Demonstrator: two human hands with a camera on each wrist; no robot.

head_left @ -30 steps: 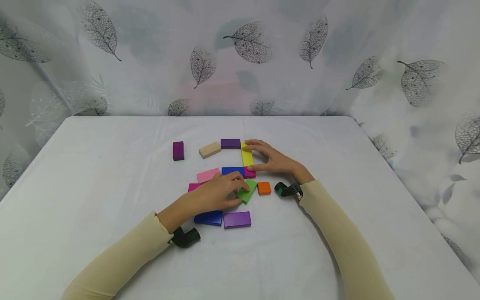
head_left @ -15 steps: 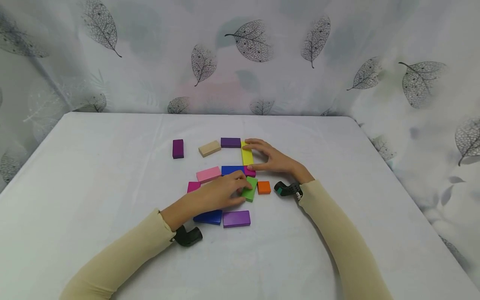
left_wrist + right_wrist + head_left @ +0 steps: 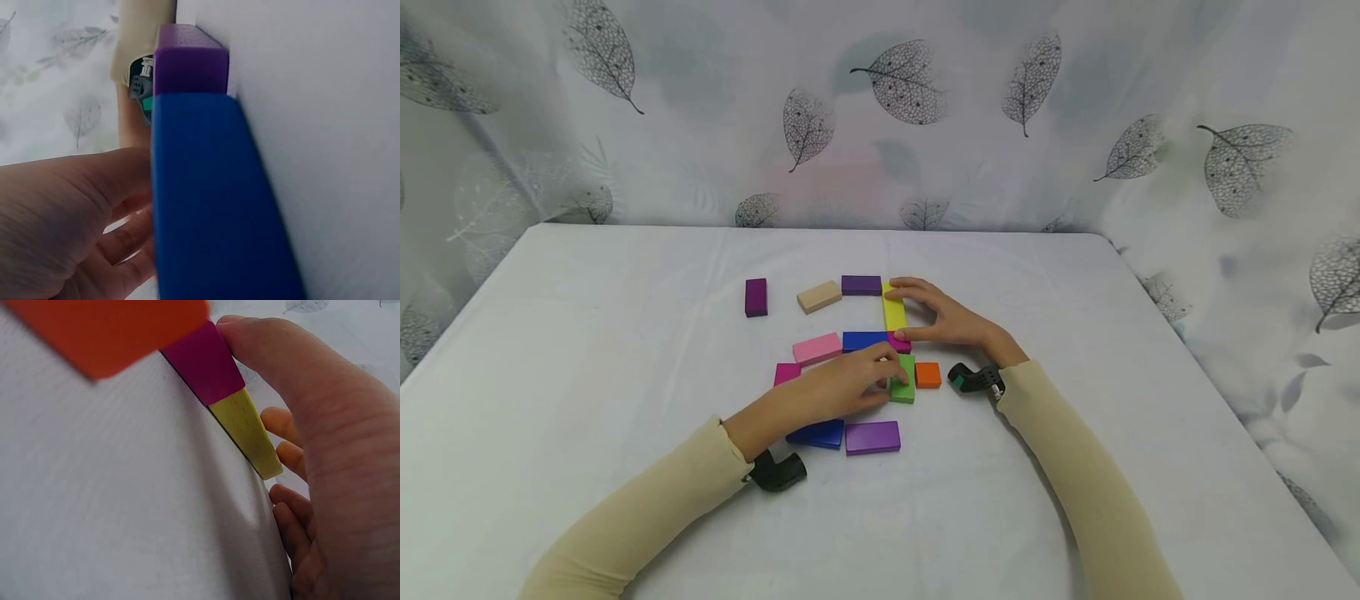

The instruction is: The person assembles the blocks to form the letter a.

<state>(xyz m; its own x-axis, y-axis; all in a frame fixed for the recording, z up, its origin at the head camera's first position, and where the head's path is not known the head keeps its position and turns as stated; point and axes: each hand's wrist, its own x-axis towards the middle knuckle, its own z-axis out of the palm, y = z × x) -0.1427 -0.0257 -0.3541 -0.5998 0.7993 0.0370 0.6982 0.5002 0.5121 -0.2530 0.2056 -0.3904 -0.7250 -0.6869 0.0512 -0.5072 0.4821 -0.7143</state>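
The left hand (image 3: 838, 385) has its bent fingertips on the green block (image 3: 904, 392), with the thumb at that block's lower left edge. Just right of the green block lies an orange block (image 3: 928, 375). The relaxed right hand (image 3: 953, 321) touches the far part of a yellow block (image 3: 894, 310) with its fingers, and its thumb touches a small magenta block (image 3: 898, 344). In the right wrist view the magenta block (image 3: 206, 365) and yellow block (image 3: 249, 434) stand end to end. The left wrist view hides the left fingertips behind a blue block (image 3: 215, 200).
A dark purple block (image 3: 861, 286) meets the yellow one's far end. Left of it lie a beige block (image 3: 819, 297) and a plum block (image 3: 756, 297). Pink (image 3: 817, 349), blue (image 3: 864, 340) and magenta (image 3: 786, 372) blocks surround the left hand; blue (image 3: 817, 434) and purple (image 3: 872, 437) ones lie nearer.
The left hand has shifted slightly right, and the green block has turned from slanted to nearly straight, closer to the orange block. The right hand has stayed in place.
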